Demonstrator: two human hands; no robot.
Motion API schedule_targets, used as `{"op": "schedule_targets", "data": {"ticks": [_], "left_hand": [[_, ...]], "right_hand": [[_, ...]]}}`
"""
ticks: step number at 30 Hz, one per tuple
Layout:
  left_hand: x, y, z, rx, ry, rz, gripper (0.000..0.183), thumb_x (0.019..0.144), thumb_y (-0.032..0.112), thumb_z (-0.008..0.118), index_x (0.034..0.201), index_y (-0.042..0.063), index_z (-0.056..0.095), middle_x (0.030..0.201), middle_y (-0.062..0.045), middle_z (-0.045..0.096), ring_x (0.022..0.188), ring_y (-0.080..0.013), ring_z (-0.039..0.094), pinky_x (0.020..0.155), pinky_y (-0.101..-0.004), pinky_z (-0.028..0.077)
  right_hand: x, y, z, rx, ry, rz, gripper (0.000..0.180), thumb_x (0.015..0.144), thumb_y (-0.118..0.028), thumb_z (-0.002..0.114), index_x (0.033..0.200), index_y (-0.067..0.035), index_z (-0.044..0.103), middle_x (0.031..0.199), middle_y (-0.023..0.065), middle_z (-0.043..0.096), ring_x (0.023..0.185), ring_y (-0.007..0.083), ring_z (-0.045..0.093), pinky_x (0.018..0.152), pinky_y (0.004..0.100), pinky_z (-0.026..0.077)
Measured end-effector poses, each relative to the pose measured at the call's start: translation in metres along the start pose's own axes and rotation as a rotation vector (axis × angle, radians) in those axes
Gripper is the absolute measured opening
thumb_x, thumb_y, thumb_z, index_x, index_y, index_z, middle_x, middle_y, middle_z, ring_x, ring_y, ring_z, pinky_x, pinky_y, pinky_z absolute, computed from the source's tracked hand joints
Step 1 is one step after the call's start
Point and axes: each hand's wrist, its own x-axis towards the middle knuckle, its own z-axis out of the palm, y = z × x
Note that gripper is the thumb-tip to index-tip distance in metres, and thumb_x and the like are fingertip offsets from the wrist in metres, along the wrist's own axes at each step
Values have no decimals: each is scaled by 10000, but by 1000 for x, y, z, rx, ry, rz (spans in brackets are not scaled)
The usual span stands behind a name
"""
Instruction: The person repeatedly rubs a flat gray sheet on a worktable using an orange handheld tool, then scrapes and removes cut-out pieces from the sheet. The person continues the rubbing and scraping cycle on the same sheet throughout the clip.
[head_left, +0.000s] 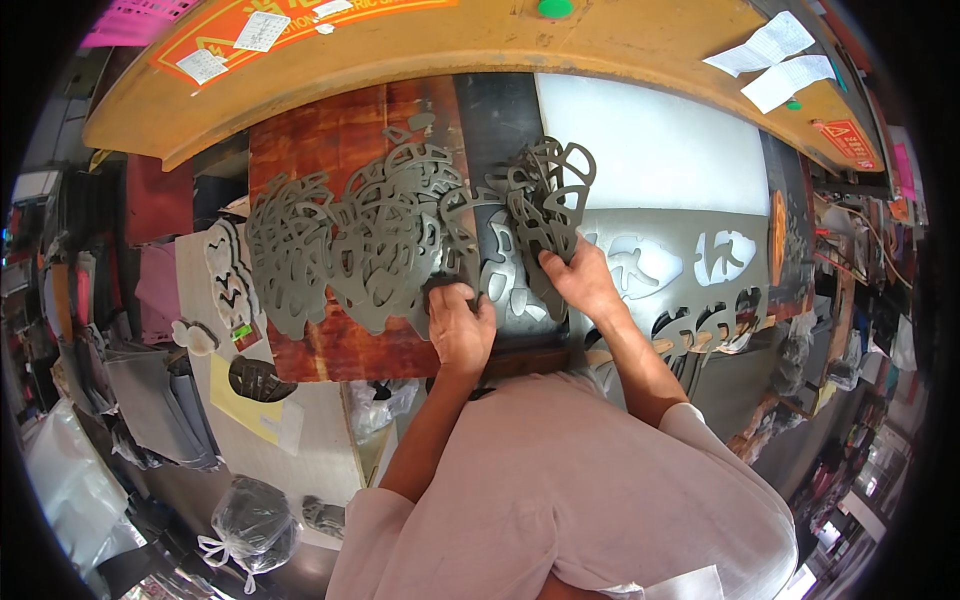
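My right hand (581, 277) grips the lower end of a bundle of grey die-cut pieces (551, 199) with openwork shapes, raised over the dark part of the worktop. My left hand (459, 322) has its fingers curled at the lower right edge of a large heap of similar grey cut pieces (390, 232); what lies under the fingers is partly hidden. Another heap (291, 255) adjoins it on the left, on a reddish-brown board (352, 360). To the right, a grey sheet with cut-out openings (686, 225) lies over a white surface (652, 142).
A yellow machine beam (495, 45) with warning stickers and paper slips spans the far side. An orange object (778, 236) lies at the right. On a side table at left are pale cut shapes (225, 281) and yellow paper (244, 405). A tied plastic bag (255, 525) stands lower left.
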Motion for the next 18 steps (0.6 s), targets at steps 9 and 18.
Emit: {"op": "schedule_targets", "data": {"ticks": [9,18], "left_hand": [[24,44,31,-175,-307,-495,485,908,167,730,1331,-10,571,1128,-206,764,991,-329,787,825,-436,628],[37,49,0,-543,-600,-698,450,949,56,615,1397,97,599,1070,-203,736,814,-358,782,552,-447,602]], "right_hand": [[4,5,6,-9,-90,17,393,944,-267,731,1226,1,682,1068,257,771,1045,418,748,923,459,574],[12,18,1,142,-101,6,346,954,-283,725,1189,-30,739,1051,222,785,1017,393,757,905,434,575]]}}
